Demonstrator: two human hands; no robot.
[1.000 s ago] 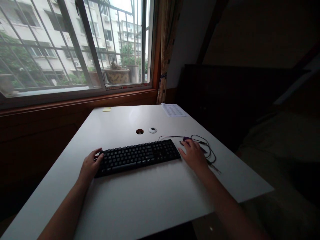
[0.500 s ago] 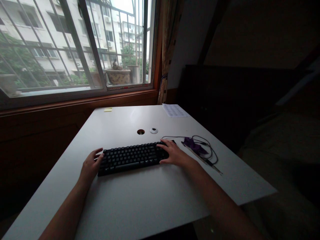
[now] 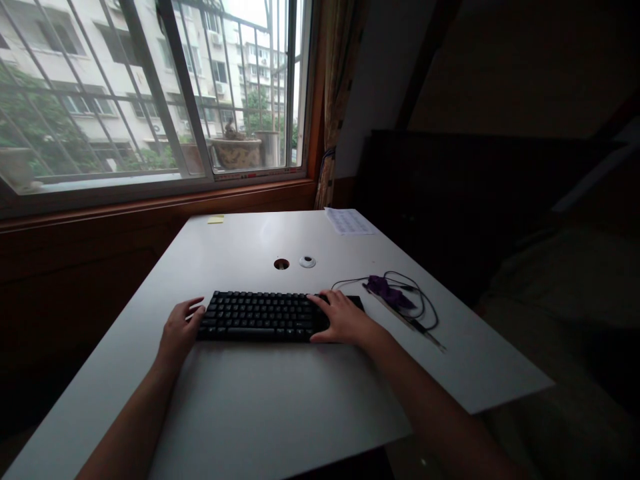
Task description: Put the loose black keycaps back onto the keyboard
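Note:
A black keyboard (image 3: 260, 317) lies flat on the white table, its front edge nearly level in view. My right hand (image 3: 344, 320) straddles its right part, thumb at the front edge and forefinger towards the back edge, covering some keys. At the left end is my left hand (image 3: 181, 325), fingers stretched out and apart, the thumb by the keyboard's left edge; whether it touches I cannot tell. From behind the right end runs a thin dark cable (image 3: 425, 303), looped on the table beside a purple cloth-like piece (image 3: 390, 292).
The white table (image 3: 280, 400) has a round hole (image 3: 281, 264) with a round white cover (image 3: 307, 262) next to it. Printed paper (image 3: 350, 221) and a yellow sticky note (image 3: 216, 219) lie at the far edge. A thin stick-like item (image 3: 430, 340) is on the right. Beyond is a window (image 3: 150, 100).
The keyboard has turned so that its right end came nearer and its slant is gone. My right hand moved slightly nearer with it. The left hand barely shifted.

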